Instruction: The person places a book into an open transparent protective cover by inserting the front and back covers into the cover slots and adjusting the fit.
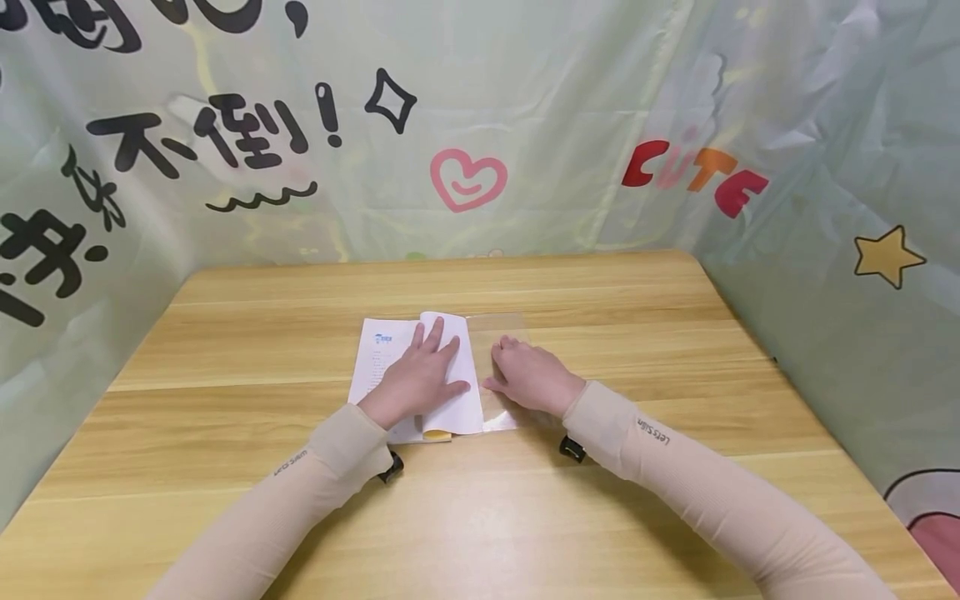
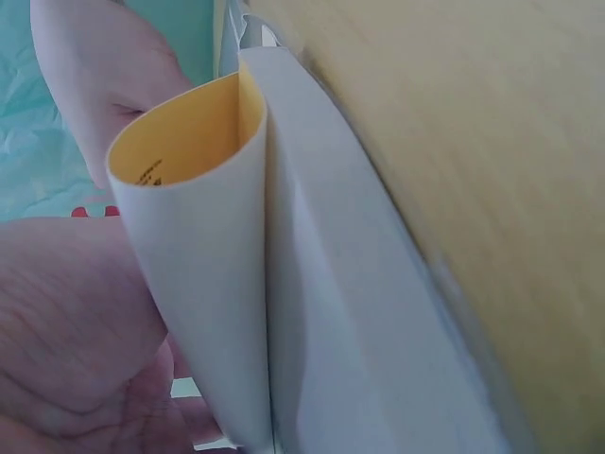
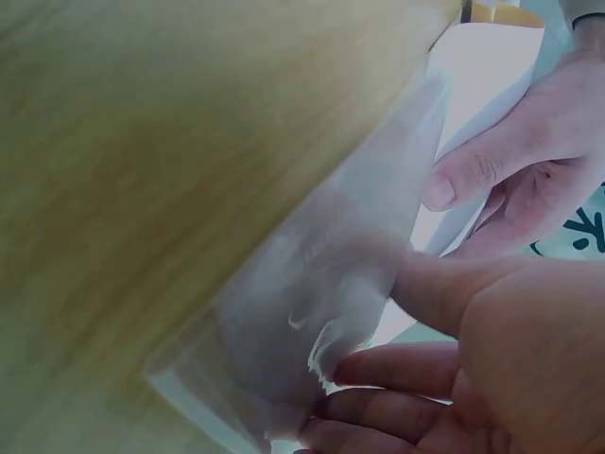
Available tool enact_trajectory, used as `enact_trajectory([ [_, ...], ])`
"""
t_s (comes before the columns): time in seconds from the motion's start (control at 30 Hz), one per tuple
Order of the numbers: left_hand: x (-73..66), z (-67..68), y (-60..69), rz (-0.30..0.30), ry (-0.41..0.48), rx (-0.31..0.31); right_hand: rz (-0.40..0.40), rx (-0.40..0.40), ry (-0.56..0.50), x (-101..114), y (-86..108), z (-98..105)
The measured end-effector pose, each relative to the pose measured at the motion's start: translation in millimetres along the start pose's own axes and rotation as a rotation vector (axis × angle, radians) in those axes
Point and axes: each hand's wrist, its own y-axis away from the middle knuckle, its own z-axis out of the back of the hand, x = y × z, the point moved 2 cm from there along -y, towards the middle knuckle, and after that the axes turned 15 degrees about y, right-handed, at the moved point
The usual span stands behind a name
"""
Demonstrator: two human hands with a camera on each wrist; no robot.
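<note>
An open booklet point(image 1: 371, 358) with white pages lies on the table, its right-hand leaf point(image 1: 468, 408) curved over to show yellow point(image 2: 194, 132) on the inner side. My left hand point(image 1: 416, 379) rests on that leaf with the fingers spread. Right of the leaf a clear plastic cover point(image 1: 498, 417) extends flat. My right hand point(image 1: 536, 375) is on the clear cover, fingers bent; in the right wrist view its thumb and fingertips touch the edge of the plastic point(image 3: 321, 284). Whether they pinch it is hard to tell.
The wooden table point(image 1: 480, 517) surrounds the booklet. Behind and beside it hangs a pale green printed cloth point(image 1: 555, 150) with lettering, a pink heart and a star. Both forearms wear beige sleeves point(image 1: 697, 483).
</note>
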Motion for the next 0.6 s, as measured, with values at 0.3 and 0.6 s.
enact_trajectory([
  [0.3, -1.0, -2.3, -2.2, 0.028, -0.077, 0.004, 0.013, -0.024, -0.016, -3.4, -0.6, -4.0],
  [0.6, -3.5, -1.5, -0.7, -0.007, -0.055, 0.027, -0.009, -0.030, -0.055, -5.0, 0.0, -6.0],
])
